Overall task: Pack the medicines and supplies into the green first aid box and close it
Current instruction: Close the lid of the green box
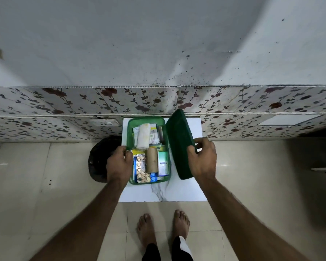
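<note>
The green first aid box (129,136) sits open on a small white marble-patterned table (177,193). Inside lie a white gauze roll (143,135), a brown bandage roll (151,162), a foil blister strip (141,169), a green-white carton (163,163) and other packets. Its dark green lid (179,140) stands tilted up along the box's right side. My right hand (202,161) grips the lid's right edge. My left hand (119,163) holds the box's left rim.
The table stands against a wall with floral tiles (64,102). A black bag-like object (102,159) lies on the floor left of the table. My bare feet (162,228) stand on beige floor tiles just in front of it.
</note>
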